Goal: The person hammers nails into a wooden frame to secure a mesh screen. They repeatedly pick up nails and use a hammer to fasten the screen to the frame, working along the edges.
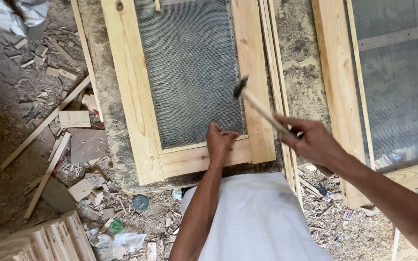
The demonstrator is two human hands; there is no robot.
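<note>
The work area is a sawdust-covered desk (296, 72) standing over a floor (6, 159) littered with wood offcuts and shavings.

A pine frame (131, 87) filled with grey wire mesh (189, 72) lies flat on the desk, its lower rail along the near edge of the desk. Your left hand (220, 140) rests on the lower rail at the right-hand lower corner of the mesh, fingers curled and pinched together at the mesh edge; whether they hold a small item cannot be told. Your right hand (313, 140) is closed around the wooden handle of a hammer (260, 107), raised above the right stile of the frame. The dark hammer head points up and left, over the right edge of the mesh, and is blurred.

Thin wooden strips (277, 87) lie just beside the right stile of the frame. A second meshed frame (388, 82) lies at the right edge of the desk, well apart from your left hand. Stacked wooden pieces (39, 241) sit on the floor at lower left, near a green disc (140, 202).
</note>
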